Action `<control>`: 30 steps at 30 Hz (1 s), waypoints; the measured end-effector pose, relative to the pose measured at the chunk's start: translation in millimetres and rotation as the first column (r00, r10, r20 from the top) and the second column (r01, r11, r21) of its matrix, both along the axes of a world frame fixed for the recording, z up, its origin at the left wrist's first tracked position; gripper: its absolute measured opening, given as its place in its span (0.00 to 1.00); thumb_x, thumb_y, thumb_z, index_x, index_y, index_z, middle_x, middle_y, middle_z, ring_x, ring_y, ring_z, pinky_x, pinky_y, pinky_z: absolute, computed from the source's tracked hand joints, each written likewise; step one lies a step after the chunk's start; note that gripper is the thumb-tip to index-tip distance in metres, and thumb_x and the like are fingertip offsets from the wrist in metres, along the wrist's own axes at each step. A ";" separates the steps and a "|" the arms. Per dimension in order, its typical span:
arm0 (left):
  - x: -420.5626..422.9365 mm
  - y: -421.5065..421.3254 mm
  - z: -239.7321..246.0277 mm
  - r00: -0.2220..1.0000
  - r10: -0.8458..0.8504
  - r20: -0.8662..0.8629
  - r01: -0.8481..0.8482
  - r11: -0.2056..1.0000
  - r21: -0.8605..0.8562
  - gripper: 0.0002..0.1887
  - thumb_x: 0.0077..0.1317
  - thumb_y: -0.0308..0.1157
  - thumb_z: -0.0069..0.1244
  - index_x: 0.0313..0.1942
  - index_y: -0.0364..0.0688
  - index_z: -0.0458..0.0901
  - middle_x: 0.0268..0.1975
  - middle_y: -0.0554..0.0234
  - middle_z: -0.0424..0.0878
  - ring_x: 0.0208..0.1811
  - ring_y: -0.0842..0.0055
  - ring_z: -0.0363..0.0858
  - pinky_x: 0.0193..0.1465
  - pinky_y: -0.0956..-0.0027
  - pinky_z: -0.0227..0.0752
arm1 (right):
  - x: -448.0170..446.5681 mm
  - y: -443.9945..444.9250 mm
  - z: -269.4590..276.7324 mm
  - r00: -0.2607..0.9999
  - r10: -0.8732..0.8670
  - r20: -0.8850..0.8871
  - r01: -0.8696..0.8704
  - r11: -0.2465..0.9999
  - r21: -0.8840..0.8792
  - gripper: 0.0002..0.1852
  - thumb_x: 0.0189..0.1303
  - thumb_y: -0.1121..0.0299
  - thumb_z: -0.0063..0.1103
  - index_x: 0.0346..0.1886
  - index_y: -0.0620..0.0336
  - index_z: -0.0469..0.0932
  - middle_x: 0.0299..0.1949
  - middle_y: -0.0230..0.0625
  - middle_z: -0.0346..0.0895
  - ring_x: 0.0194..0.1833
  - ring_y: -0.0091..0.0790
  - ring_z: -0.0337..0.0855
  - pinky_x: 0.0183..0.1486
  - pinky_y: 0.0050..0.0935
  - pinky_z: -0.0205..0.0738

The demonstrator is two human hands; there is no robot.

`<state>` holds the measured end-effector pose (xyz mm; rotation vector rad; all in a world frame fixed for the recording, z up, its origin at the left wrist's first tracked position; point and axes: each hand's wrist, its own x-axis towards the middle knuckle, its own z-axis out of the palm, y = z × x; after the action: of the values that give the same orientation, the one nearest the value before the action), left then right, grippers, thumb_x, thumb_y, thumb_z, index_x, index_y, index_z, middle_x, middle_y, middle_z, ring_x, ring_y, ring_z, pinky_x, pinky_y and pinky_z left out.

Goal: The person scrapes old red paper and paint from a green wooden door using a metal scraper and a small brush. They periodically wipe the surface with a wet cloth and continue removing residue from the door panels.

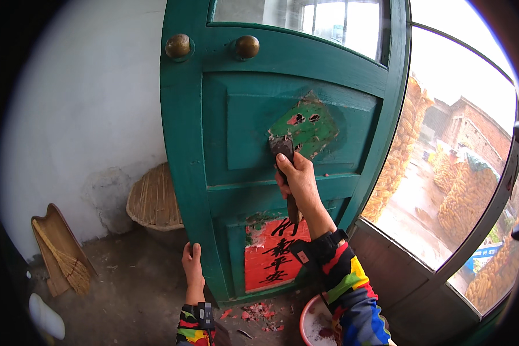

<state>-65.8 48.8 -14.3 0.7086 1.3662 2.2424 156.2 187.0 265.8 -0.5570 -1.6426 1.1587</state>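
My right hand [299,179] grips a dark scraper [282,146] with a wooden handle, its blade against the lower left edge of a diamond-shaped green, torn paper remnant [322,129] on the upper panel of a green wooden door [242,129]. Red bits and dark holes show in the remnant. My left hand [193,259] holds the door's left edge low down, thumb up; its other fingers are partly hidden. Below the scraper, a red paper sheet [259,270] with black brush writing sticks to the lower panel, torn at its upper left.
Red paper scraps [257,311] lie on the floor by a basin [303,322] of sudsy water. Leftward are a lidded round container [155,199], a straw hand broom [71,268] on a scoop [58,225] and a white container [46,315]. Brass knobs [247,46] protrude above; window panes stand right.
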 end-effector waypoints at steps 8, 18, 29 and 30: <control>3.0 -0.4 -0.1 1.000 0.026 0.001 -0.026 1.000 -0.016 0.27 0.69 0.48 0.56 0.59 0.37 0.75 0.49 0.70 0.78 0.51 0.83 0.72 0.58 0.76 0.62 | -6.9 -4.2 1.0 0.999 -0.034 -0.026 0.035 0.999 0.001 0.15 0.72 0.60 0.54 0.31 0.60 0.69 0.16 0.30 0.68 0.11 0.20 0.60 0.13 0.24 0.55; 9.1 5.3 2.0 0.998 0.069 -0.010 -0.069 0.998 0.000 0.24 0.69 0.49 0.56 0.55 0.40 0.77 0.48 0.73 0.78 0.50 0.84 0.71 0.58 0.75 0.62 | -26.8 -8.1 -11.6 0.969 0.025 -0.246 -0.071 0.981 -0.180 0.14 0.71 0.60 0.56 0.33 0.61 0.70 0.17 0.32 0.69 0.11 0.21 0.60 0.12 0.24 0.54; 8.8 2.0 5.7 0.998 0.061 -0.029 -0.060 0.998 0.018 0.20 0.70 0.47 0.56 0.50 0.41 0.77 0.43 0.75 0.75 0.46 0.85 0.69 0.53 0.76 0.62 | -34.6 -16.9 17.1 0.928 0.037 -0.371 -0.094 0.986 -0.135 0.14 0.72 0.59 0.53 0.34 0.60 0.70 0.17 0.31 0.69 0.11 0.20 0.60 0.13 0.24 0.56; 9.7 3.3 6.4 0.998 0.064 -0.018 -0.063 0.998 0.015 0.20 0.70 0.47 0.56 0.51 0.41 0.77 0.44 0.75 0.75 0.46 0.85 0.69 0.54 0.76 0.62 | -27.6 -18.5 9.1 0.954 -0.007 -0.299 -0.047 0.983 -0.176 0.14 0.72 0.59 0.53 0.34 0.59 0.70 0.16 0.31 0.68 0.11 0.21 0.60 0.12 0.24 0.54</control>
<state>-56.2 52.1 -7.9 0.7013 1.4015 2.3023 128.6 168.4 274.9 -0.4536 -1.2952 1.3457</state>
